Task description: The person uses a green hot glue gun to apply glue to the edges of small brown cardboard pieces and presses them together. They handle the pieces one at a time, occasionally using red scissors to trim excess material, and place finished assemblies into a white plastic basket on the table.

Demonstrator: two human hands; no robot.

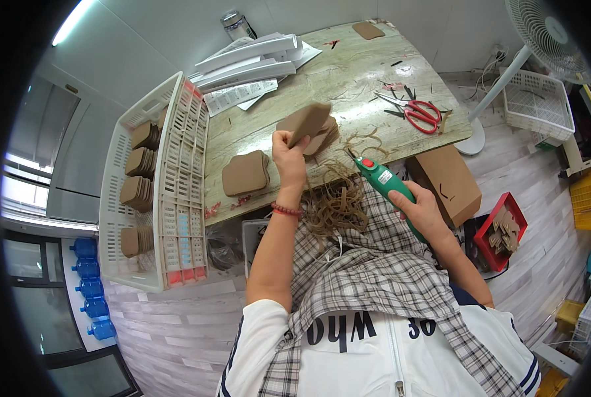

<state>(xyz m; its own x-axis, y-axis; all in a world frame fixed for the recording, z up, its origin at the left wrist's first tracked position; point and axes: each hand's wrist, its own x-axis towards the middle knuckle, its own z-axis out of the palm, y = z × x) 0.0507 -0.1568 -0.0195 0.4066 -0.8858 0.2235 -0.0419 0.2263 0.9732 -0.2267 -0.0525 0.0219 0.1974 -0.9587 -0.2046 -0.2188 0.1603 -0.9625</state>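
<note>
From the head camera, I see the left hand (289,157) pinching a flat brown piece (310,122) above the near part of the table (358,66). The right hand (422,210) is curled around a green tool (375,172) by the table's near edge. A stack of brown pieces (246,174) sits at the table's near left corner. The tool has a white label (386,176), too small for me to read. Papers (246,69) at the table's far left have print, and big black letters (338,332) mark the white top (348,370).
</note>
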